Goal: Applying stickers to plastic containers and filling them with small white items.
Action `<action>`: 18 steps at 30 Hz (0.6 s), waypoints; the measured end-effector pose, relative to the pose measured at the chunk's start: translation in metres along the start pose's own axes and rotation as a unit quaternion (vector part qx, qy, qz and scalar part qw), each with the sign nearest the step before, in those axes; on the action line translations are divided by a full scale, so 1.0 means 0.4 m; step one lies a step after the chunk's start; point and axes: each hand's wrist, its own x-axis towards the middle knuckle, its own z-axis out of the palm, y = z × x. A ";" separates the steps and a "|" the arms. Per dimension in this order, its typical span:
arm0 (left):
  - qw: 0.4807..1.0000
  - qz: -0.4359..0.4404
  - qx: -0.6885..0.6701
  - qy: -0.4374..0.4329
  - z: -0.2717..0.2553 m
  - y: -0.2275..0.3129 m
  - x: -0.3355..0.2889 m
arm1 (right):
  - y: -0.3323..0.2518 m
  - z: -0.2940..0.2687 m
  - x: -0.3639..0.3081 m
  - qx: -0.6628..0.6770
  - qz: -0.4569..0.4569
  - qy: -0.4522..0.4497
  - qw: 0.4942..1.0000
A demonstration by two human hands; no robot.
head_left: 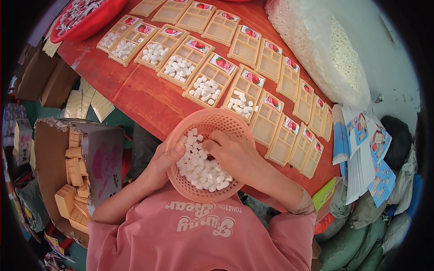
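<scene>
A person's left hand [166, 159] clasps the side of a pink plastic basket [244, 132], thumb hooked over its rim, while the right hand [229, 152] dips inside with fingers curled among white marshmallows [199, 168] (whether it has hold of any, one cannot tell). The basket sits against the person's front, tilted toward the viewer, at the near edge of a red counter [120, 92]. Just beyond it, beige trays [266, 118] with strawberry labels stand in slanting rows, six of them toward the left bearing marshmallows in one compartment. A red basin [118, 6] heaped with small packets rests at the counter's far left corner; a big clear bag [296, 34] of white pieces slumps at far right. Printed sheets [361, 174] lie by the right end, and a cardboard box [105, 158] holding beige plastic parts [74, 198] stands at lower left.
</scene>
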 end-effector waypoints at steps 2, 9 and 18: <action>0.999 -0.006 -0.034 0.009 0.009 0.006 0.004 | 0.016 0.003 -0.004 0.036 -0.029 0.044 0.998; 0.999 -0.001 -0.035 0.015 -0.001 0.010 0.010 | 0.045 -0.040 0.008 0.226 -0.007 0.129 0.966; 0.998 0.003 -0.050 0.049 -0.021 0.012 -0.008 | 0.223 -0.034 0.034 0.083 0.113 0.200 0.970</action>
